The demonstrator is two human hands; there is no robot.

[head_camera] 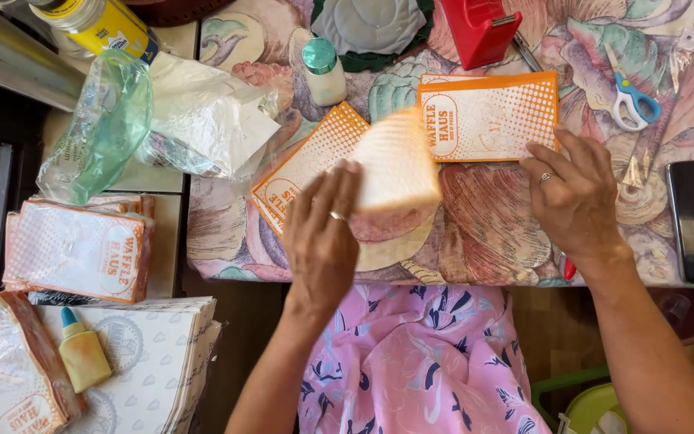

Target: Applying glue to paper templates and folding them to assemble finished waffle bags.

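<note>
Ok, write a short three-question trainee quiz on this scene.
1. True or false: the left hand lifts a blurred paper sheet.
2. What lies right of the red tape dispenser? A) scissors B) a spoon C) a cup
3. Fill in: the right hand touches the orange-edged ____.

Key: 1 true; 2 A, the scissors; 3 bag.

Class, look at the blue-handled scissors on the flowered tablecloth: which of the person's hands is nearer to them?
Right. The right hand lies just below-left of the scissors; the left hand is far across the table, touching a blurred paper bag.
</note>
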